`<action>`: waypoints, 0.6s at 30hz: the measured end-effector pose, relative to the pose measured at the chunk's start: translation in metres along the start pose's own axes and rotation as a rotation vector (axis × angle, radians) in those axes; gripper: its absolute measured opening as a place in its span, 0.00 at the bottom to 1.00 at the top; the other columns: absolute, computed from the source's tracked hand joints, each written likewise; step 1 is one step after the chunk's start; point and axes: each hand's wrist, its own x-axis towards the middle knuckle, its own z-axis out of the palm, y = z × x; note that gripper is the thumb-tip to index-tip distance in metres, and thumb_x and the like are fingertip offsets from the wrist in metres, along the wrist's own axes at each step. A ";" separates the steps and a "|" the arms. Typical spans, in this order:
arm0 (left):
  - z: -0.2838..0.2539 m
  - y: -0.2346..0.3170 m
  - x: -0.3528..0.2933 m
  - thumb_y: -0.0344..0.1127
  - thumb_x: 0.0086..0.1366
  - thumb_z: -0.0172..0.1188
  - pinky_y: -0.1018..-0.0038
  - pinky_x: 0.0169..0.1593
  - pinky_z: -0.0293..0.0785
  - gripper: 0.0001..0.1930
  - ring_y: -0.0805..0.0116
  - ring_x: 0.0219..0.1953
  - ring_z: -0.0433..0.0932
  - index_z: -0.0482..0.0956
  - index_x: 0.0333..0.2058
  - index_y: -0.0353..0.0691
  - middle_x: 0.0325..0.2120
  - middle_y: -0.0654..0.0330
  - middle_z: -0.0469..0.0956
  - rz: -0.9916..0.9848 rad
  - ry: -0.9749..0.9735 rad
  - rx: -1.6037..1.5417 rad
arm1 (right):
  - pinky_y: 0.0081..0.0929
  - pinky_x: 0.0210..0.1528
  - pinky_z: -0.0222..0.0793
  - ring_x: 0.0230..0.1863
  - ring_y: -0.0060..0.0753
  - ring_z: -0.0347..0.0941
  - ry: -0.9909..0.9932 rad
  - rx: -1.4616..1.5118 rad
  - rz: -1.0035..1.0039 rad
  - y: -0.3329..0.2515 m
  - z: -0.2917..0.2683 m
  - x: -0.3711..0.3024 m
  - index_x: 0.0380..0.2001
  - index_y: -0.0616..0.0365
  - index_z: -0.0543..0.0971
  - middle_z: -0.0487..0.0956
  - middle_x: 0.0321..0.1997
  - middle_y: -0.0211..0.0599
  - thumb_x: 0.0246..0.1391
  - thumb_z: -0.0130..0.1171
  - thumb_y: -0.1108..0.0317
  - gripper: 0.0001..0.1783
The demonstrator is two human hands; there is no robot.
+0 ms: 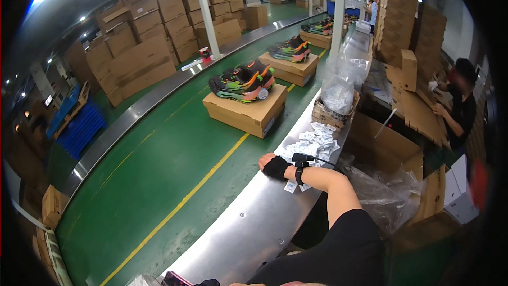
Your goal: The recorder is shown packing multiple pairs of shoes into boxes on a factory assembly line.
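One loose pile of white sachets (320, 139) lies on the metal ledge (241, 215), just beside the right hand (271, 166) (gloved in black, its fingers bare and seemingly curled); I cannot tell whether it grips anything; multicoloured shoes (241, 82) rest on a cardboard box (244, 113) upon the green conveyor (137, 185).

Right fingers (264, 160) are at the metal desk (233, 222), white packets (320, 142) lie heaped beside them, shoes (241, 83) sit on a carton (235, 115) beyond!
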 end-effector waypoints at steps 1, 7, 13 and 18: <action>0.001 -0.007 -0.005 0.47 0.57 0.53 0.68 0.28 0.63 0.20 0.55 0.25 0.67 0.71 0.32 0.30 0.24 0.52 0.69 0.040 0.010 -0.027 | 0.35 0.32 0.62 0.28 0.40 0.67 0.025 0.005 -0.008 -0.001 0.001 0.002 0.19 0.58 0.68 0.68 0.22 0.38 0.41 0.48 0.70 0.04; -0.002 0.014 0.004 0.39 0.55 0.58 0.72 0.30 0.67 0.14 0.61 0.28 0.72 0.73 0.29 0.31 0.27 0.53 0.73 -0.081 0.272 -0.289 | 0.34 0.32 0.62 0.28 0.38 0.68 0.056 0.060 0.107 -0.007 -0.004 0.008 0.17 0.56 0.69 0.69 0.21 0.37 0.41 0.48 0.70 0.05; 0.005 0.009 -0.002 0.36 0.58 0.53 0.69 0.34 0.66 0.12 0.58 0.31 0.71 0.73 0.30 0.29 0.28 0.51 0.72 0.022 0.105 -0.089 | 0.35 0.33 0.62 0.28 0.38 0.68 -0.037 -0.021 0.011 -0.006 -0.008 0.012 0.18 0.56 0.70 0.69 0.21 0.37 0.41 0.49 0.68 0.05; 0.028 -0.080 -0.027 0.32 0.56 0.55 0.67 0.36 0.66 0.10 0.56 0.31 0.70 0.74 0.30 0.29 0.29 0.51 0.72 0.428 0.387 -0.309 | 0.34 0.33 0.63 0.28 0.38 0.68 -0.025 -0.056 -0.020 0.001 -0.009 0.002 0.17 0.56 0.70 0.69 0.21 0.37 0.40 0.49 0.69 0.04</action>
